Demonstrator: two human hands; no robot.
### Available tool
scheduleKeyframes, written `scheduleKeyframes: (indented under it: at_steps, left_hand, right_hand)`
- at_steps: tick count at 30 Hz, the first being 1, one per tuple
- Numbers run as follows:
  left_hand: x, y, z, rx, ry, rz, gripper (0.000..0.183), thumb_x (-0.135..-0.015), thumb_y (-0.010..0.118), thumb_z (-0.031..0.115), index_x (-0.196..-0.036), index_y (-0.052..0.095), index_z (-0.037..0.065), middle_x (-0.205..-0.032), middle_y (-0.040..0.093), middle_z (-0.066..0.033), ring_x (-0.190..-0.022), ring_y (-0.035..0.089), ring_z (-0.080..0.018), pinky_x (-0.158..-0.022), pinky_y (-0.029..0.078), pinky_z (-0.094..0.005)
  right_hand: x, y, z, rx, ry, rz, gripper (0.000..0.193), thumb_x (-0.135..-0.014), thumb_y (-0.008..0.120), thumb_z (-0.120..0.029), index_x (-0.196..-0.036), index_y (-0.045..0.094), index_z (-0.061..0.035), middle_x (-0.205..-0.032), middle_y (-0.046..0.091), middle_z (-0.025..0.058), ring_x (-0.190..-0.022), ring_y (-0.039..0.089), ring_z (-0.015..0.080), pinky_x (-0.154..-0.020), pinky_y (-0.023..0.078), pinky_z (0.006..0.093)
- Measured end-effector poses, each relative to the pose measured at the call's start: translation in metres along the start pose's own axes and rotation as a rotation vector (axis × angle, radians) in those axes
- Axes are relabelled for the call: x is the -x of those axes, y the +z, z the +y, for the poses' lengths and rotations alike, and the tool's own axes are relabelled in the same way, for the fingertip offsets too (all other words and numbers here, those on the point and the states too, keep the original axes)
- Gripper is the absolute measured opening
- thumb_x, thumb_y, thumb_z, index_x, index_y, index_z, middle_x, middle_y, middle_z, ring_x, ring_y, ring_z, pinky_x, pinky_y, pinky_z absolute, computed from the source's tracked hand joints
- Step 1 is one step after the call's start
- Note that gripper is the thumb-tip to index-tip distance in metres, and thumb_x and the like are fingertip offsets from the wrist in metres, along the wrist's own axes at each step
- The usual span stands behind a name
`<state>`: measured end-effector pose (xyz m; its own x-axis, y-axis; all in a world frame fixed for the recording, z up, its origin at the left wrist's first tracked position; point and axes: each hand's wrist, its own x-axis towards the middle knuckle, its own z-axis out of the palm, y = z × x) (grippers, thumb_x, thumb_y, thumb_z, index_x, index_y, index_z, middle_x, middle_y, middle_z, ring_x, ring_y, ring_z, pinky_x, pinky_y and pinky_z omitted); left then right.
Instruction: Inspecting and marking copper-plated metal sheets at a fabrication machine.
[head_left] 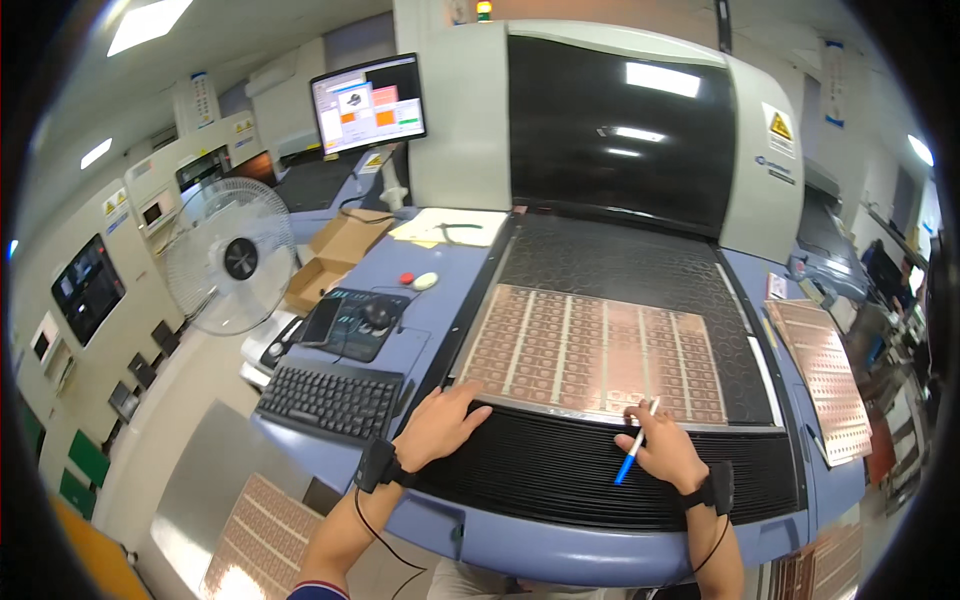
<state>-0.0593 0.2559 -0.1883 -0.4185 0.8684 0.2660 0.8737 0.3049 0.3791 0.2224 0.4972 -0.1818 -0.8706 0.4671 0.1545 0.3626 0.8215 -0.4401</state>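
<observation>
A copper-coloured circuit board panel [585, 350], patterned with rows of small units, lies flat on the black bed [610, 260] of a machine. My left hand [440, 428] is at the panel's near left corner, fingers stretched out and holding nothing. At the near edge, right of its middle, my right hand [668, 452] grips a white pen with a blue end [627, 468]. The pen slants with its blue end toward me, over the black ribbed cover [550, 465]. My right fingertips rest at the panel's edge. Each wrist wears a black band with a cord.
A keyboard [330, 400], a mouse [376, 315] and red and white buttons [425, 281] are on the left. Behind them stand an open cardboard box [335, 255], a fan [235, 258] and a monitor [368, 105]. More copper panels [822, 375] lie at right; another [262, 535] sits low at left.
</observation>
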Motion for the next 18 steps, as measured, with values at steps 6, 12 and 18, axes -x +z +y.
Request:
scheduleKeyframes:
  at_steps: [6, 12, 18]
  left_hand:
    - [0.084, -0.043, -0.012, -0.135, -0.012, 0.384, 0.03, -0.094, 0.064, 0.016, -0.119, 0.068, 0.001, -0.127, 0.066, -0.0193, -0.127, 0.056, -0.0409, -0.108, 0.042, -0.048]
    - [0.136, -0.041, -0.058, -0.227, -0.146, 0.393, 0.031, -0.092, 0.065, 0.016, -0.121, 0.071, 0.006, -0.132, 0.063, -0.0218, -0.128, 0.052, -0.0468, -0.108, 0.042, -0.049]
    - [0.129, -0.033, -0.069, -0.214, -0.09, 0.443, 0.033, -0.091, 0.067, 0.02, -0.121, 0.071, 0.007, -0.132, 0.062, -0.025, -0.129, 0.052, -0.0462, -0.108, 0.041, -0.0502]
  right_hand:
    - [0.007, -0.003, 0.008, 0.047, -0.023, 0.067, 0.046, -0.089, 0.073, -0.028, -0.123, 0.059, 0.0006, -0.113, 0.063, 0.0246, -0.108, 0.06, 0.0465, -0.094, 0.05, 0.0518]
    - [0.002, 0.002, 0.014, 0.079, -0.113, 0.096, 0.04, -0.089, 0.073, -0.029, -0.111, 0.06, 0.0009, -0.111, 0.062, 0.0241, -0.107, 0.059, 0.0437, -0.097, 0.046, 0.0504]
    - [0.006, -0.002, 0.012, 0.047, -0.045, 0.033, 0.041, -0.091, 0.071, -0.031, -0.117, 0.061, 0.0, -0.11, 0.063, 0.0235, -0.106, 0.059, 0.0448, -0.093, 0.05, 0.0501]
